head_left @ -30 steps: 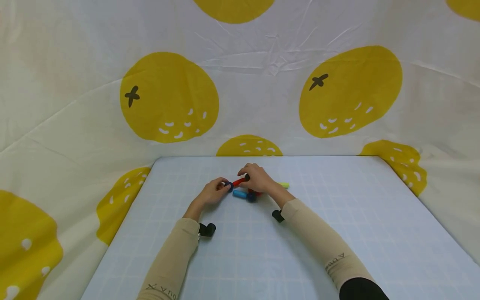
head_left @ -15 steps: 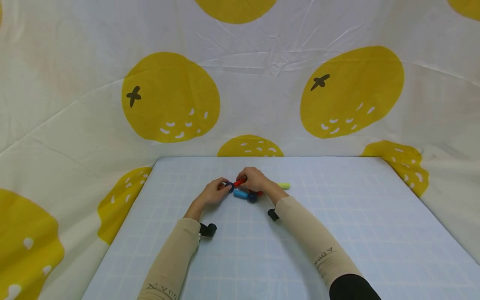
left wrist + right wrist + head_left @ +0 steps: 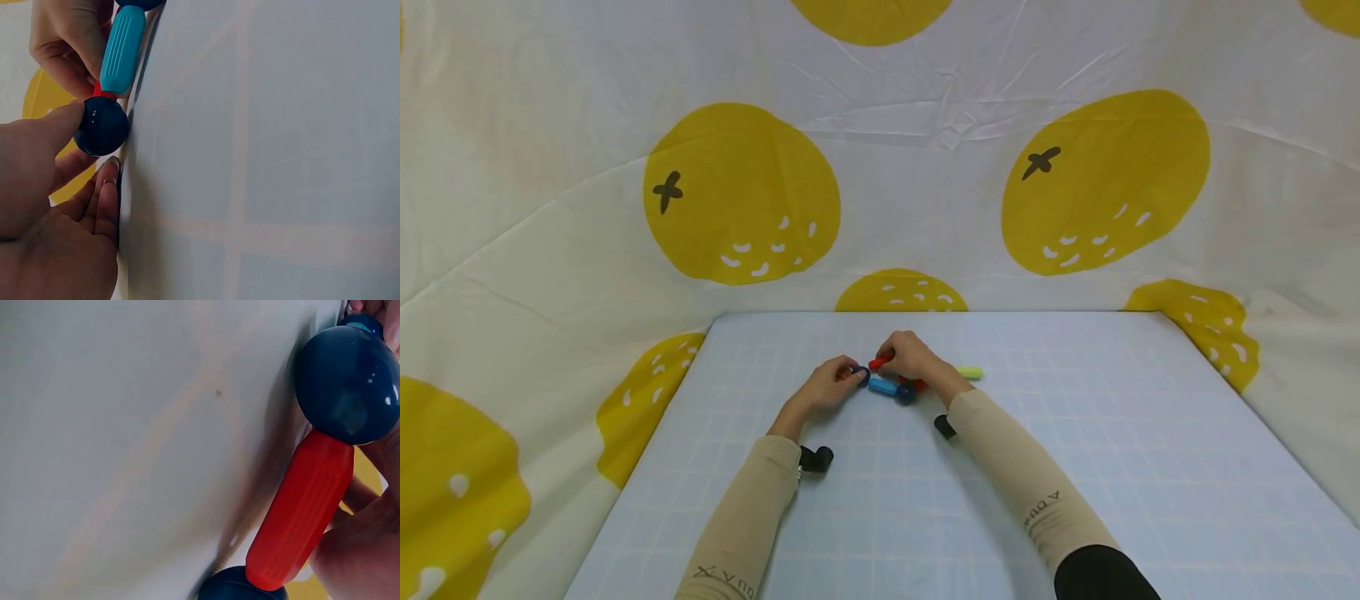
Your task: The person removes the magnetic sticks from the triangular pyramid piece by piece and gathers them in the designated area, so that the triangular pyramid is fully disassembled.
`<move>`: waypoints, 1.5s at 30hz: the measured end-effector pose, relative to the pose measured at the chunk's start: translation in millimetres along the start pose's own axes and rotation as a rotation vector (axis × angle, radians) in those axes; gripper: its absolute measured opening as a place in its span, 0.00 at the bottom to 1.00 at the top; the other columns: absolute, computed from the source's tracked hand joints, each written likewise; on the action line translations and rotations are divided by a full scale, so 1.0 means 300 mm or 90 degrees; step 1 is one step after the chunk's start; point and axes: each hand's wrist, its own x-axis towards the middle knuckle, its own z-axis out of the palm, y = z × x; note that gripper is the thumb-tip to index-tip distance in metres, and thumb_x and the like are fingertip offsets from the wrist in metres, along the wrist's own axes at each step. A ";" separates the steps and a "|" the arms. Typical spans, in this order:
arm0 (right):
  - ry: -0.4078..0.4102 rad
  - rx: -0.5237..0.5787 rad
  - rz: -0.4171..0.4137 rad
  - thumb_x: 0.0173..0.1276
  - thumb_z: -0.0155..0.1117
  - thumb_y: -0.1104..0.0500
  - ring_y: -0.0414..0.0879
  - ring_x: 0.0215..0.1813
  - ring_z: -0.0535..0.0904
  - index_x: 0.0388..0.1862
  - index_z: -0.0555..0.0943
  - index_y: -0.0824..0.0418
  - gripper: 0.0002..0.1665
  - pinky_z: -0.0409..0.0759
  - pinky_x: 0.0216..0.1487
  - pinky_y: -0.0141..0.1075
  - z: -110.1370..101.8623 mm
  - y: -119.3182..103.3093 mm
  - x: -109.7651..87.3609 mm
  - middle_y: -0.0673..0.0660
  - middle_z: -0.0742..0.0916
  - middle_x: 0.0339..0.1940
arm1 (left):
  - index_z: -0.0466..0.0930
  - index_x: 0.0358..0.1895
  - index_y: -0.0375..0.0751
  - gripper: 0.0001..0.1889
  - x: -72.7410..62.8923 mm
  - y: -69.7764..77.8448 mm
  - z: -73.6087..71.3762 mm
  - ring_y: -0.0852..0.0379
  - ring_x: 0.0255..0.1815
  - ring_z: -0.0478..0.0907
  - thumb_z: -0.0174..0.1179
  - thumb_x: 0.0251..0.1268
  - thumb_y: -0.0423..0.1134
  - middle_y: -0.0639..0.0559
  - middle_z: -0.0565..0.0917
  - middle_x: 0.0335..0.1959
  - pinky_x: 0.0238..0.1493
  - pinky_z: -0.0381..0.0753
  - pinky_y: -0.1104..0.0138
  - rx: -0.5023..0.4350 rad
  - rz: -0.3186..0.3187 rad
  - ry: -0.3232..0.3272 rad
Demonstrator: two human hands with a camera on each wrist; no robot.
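Note:
In the head view my left hand (image 3: 829, 385) pinches a dark blue magnetic ball (image 3: 102, 126) between thumb and fingers. My right hand (image 3: 913, 356) holds a red magnetic stick (image 3: 880, 362) close to that ball; whether they touch cannot be told. Just in front lies a light blue stick (image 3: 883, 387), joined to another dark blue ball (image 3: 906, 393). A second red stick (image 3: 303, 509) runs from this ball to a further dark blue ball (image 3: 240, 586), low in the right wrist view. My right hand hides part of these pieces in the head view.
A yellow-green stick (image 3: 970, 372) sticks out beyond my right wrist. The pieces are on a table with a pale checked cover (image 3: 880, 500). White cloth with yellow fruit prints (image 3: 745, 192) hangs behind and at the sides.
My right hand has shifted slightly, bringing the red stick lower near the left-hand ball. The dark end of that stick, visible earlier, is now hidden by the hand. My left hand has stayed nearly still.

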 end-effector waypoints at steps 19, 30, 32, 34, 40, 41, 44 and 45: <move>-0.017 -0.066 -0.012 0.73 0.68 0.53 0.55 0.62 0.74 0.71 0.75 0.62 0.30 0.72 0.68 0.49 -0.021 0.003 -0.072 0.62 0.78 0.65 | 0.77 0.61 0.38 0.20 -0.005 -0.037 -0.039 0.45 0.56 0.79 0.57 0.78 0.48 0.41 0.82 0.56 0.62 0.77 0.50 -0.018 -0.020 0.050; 0.010 -0.022 0.020 0.76 0.64 0.55 0.58 0.66 0.73 0.74 0.69 0.67 0.33 0.70 0.71 0.51 -0.073 0.032 -0.134 0.67 0.75 0.68 | 0.75 0.61 0.35 0.19 0.040 -0.091 -0.136 0.42 0.54 0.78 0.60 0.77 0.43 0.36 0.80 0.56 0.60 0.76 0.50 0.004 -0.019 0.137; 0.007 -0.015 0.025 0.76 0.63 0.54 0.57 0.65 0.74 0.74 0.69 0.67 0.33 0.71 0.70 0.50 -0.071 0.042 -0.132 0.66 0.76 0.67 | 0.75 0.61 0.34 0.19 0.048 -0.102 -0.143 0.41 0.54 0.78 0.60 0.76 0.42 0.34 0.80 0.55 0.60 0.76 0.50 0.011 -0.014 0.145; 0.005 -0.006 0.026 0.77 0.63 0.54 0.57 0.65 0.74 0.74 0.69 0.68 0.33 0.72 0.70 0.50 -0.066 0.050 -0.131 0.66 0.76 0.67 | 0.75 0.61 0.33 0.19 0.049 -0.110 -0.144 0.40 0.54 0.78 0.60 0.76 0.41 0.33 0.81 0.55 0.59 0.76 0.49 0.013 -0.013 0.152; 0.006 0.011 0.033 0.77 0.63 0.55 0.57 0.66 0.74 0.74 0.69 0.68 0.32 0.71 0.71 0.49 -0.060 0.061 -0.137 0.66 0.77 0.68 | 0.75 0.60 0.29 0.18 0.048 -0.112 -0.133 0.38 0.52 0.78 0.61 0.75 0.38 0.31 0.81 0.52 0.57 0.76 0.48 0.013 0.000 0.163; 0.007 0.011 0.034 0.77 0.63 0.55 0.57 0.66 0.74 0.74 0.69 0.68 0.32 0.71 0.71 0.49 -0.061 0.061 -0.139 0.66 0.77 0.68 | 0.75 0.60 0.29 0.18 0.049 -0.111 -0.132 0.38 0.52 0.78 0.61 0.75 0.37 0.30 0.81 0.52 0.57 0.76 0.48 0.013 0.004 0.165; 0.010 0.009 0.035 0.77 0.63 0.55 0.57 0.66 0.74 0.73 0.70 0.68 0.32 0.70 0.71 0.50 -0.063 0.061 -0.143 0.66 0.77 0.68 | 0.75 0.60 0.29 0.19 0.052 -0.109 -0.130 0.38 0.51 0.78 0.61 0.74 0.38 0.30 0.81 0.51 0.57 0.76 0.48 0.013 0.007 0.164; 0.011 0.009 0.035 0.76 0.63 0.55 0.57 0.67 0.74 0.73 0.70 0.68 0.32 0.70 0.72 0.50 -0.064 0.062 -0.144 0.66 0.77 0.68 | 0.75 0.60 0.29 0.19 0.053 -0.110 -0.129 0.39 0.51 0.78 0.61 0.74 0.38 0.31 0.81 0.52 0.57 0.76 0.48 0.014 0.007 0.162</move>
